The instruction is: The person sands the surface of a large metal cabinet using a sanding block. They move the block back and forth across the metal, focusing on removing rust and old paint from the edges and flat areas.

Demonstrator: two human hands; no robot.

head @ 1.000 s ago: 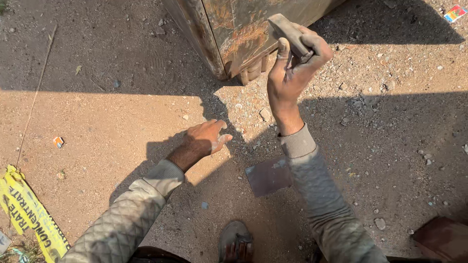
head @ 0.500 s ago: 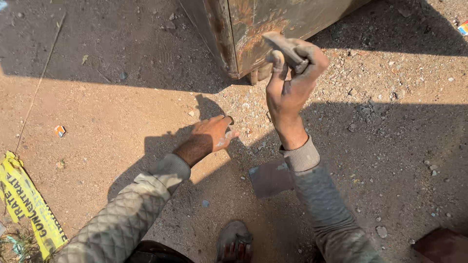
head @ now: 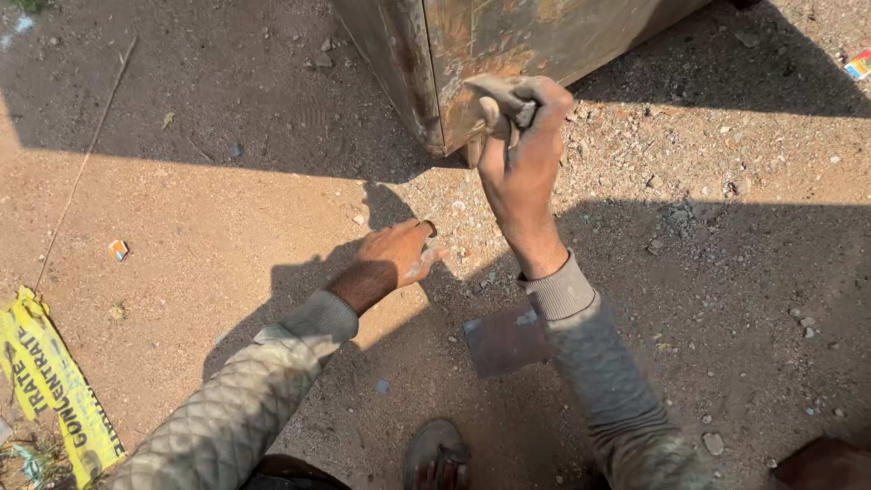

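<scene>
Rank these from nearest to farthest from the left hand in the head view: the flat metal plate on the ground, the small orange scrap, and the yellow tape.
From the left hand:
1. Flat metal plate, just right and below, by the right forearm.
2. Small orange scrap, out to the left on bare dirt.
3. Yellow tape, at the far lower-left edge.

We see bare sandy ground (head: 209,209), reddish-brown and half in shadow, strewn with gravel that thickens toward the upper right. At the lower left edge lies a crumpled yellow bag (head: 50,386) with dark print, partly out of view. Near it, a little further up, sits a small orange-and-white scrap (head: 118,249). A thin straight stick (head: 86,159) runs diagonally across the upper left. A flat, dark square plate (head: 505,338) rests on the dirt in shadow near the lower middle. Just below it we make out the toe of a worn sandal (head: 437,454). At the top right corner lies a small colourful wrapper (head: 858,64).
</scene>
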